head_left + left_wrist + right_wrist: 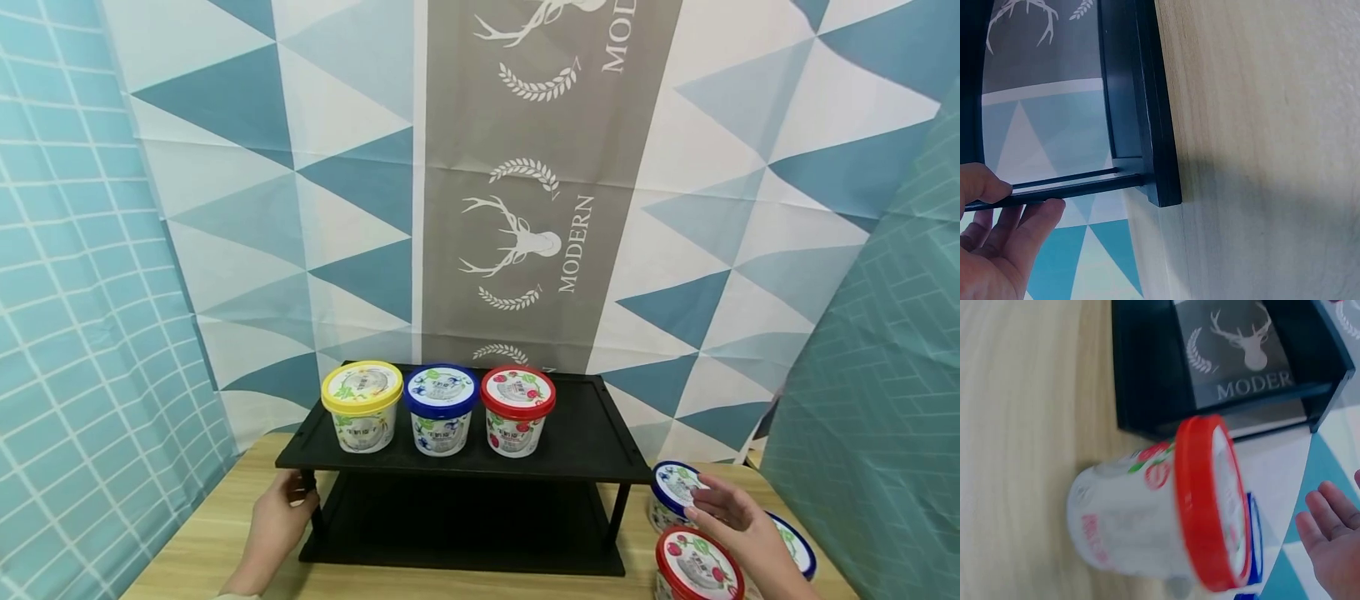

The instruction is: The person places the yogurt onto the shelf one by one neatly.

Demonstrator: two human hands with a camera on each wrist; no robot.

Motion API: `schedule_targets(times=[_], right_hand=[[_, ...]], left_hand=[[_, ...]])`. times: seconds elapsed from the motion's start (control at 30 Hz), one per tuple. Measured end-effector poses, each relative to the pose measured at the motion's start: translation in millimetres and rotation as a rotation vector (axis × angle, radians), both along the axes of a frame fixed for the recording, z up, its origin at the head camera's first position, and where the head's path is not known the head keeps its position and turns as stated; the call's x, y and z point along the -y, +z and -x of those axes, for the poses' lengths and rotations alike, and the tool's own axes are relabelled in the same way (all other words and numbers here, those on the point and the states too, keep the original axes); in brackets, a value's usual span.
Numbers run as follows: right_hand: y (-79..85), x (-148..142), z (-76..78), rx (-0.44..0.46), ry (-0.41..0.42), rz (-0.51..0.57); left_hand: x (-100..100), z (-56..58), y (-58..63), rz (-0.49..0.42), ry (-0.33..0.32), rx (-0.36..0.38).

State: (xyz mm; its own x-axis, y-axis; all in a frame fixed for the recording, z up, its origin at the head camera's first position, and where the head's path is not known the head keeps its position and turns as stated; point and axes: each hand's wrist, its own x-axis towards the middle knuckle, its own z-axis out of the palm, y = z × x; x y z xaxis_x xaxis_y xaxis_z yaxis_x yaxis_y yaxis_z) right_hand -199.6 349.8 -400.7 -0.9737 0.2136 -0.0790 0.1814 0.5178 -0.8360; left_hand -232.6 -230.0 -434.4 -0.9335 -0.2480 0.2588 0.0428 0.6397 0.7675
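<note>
A black two-tier shelf [577,429] carries a row of three lidded tubs: a yellow-lidded tub [363,406], a blue-lidded tub [441,408] and a red-lidded tub [517,410]. My left hand [276,518] grips the shelf's front left post [1094,186], thumb on one side and fingers on the other in the left wrist view. Over more tubs to the right of the shelf, my right hand [738,529] hovers with nothing in it, its fingers relaxed. Its fingertips overlap another blue-lidded tub [670,492]. Nearer stands another red-lidded tub [1141,512].
A further blue-lidded tub [801,546] is partly hidden behind my right hand. The shelf's lower tier [465,525] stands on a wooden table [191,546]. Patterned cloth [360,208] hangs behind, and teal sheets [885,400] close off the sides.
</note>
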Motion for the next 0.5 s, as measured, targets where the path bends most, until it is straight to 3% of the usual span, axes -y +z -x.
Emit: schedule_targets(times=[0.17, 0.5], right_hand=[[7.2, 7.6, -18.1, 0.045, -0.016, -0.057], [-16.2, 1.0, -27.0, 0.093, -0.082, -0.093]], left_hand=[[1.0, -0.6, -2.0, -0.002, -0.004, 0.010], [0.6, -1.9, -4.2, -0.007, 0.004, 0.013]])
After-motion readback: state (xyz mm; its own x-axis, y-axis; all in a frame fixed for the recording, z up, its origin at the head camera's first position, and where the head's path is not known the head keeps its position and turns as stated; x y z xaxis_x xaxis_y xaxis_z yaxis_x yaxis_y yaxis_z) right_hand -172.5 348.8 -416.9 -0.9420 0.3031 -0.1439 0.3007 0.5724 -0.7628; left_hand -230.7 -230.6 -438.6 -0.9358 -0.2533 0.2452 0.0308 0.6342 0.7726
